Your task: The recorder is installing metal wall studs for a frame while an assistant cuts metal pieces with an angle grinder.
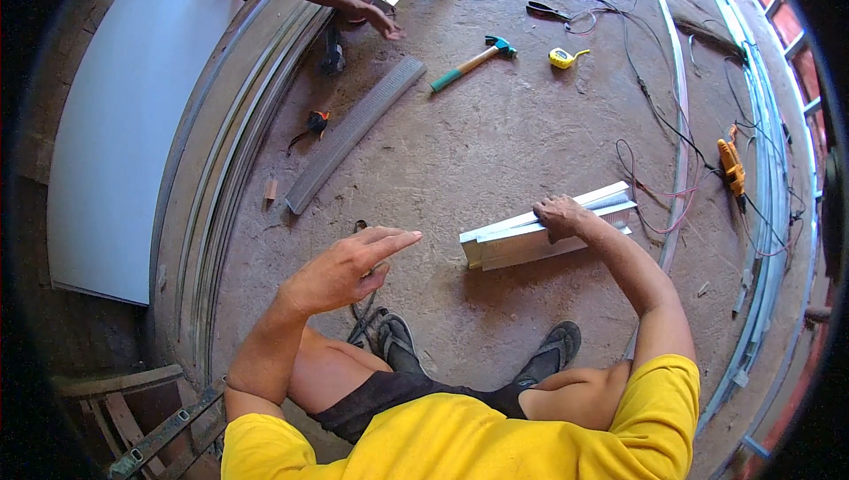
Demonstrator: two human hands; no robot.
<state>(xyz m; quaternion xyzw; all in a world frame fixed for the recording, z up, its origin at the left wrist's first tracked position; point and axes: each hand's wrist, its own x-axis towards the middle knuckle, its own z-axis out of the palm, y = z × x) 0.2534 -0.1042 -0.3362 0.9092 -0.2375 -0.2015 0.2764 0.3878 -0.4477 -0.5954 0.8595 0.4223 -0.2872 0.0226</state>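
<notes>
My right hand [562,217] grips several short silvery metal channels [522,248] from above, nested together. Their left end points toward my left side, just over the concrete floor or resting on it; I cannot tell which. My left hand [355,263] hovers in front of my left knee, palm down, its fingers stretched out and holding nothing. A gap separates it from the channels. Beyond it a long grey ribbed bar [358,135] lies slantwise on the floor.
Ahead lie a green-handled hammer [473,66] and a yellow tape measure [562,58]. An orange-black tape measure [318,122] sits left of the bar. A co-worker's hand [382,22] reaches in at the top. Rightward are an orange power tool [731,166], cables and long metal strips [768,135]; leftward, a white panel [133,126].
</notes>
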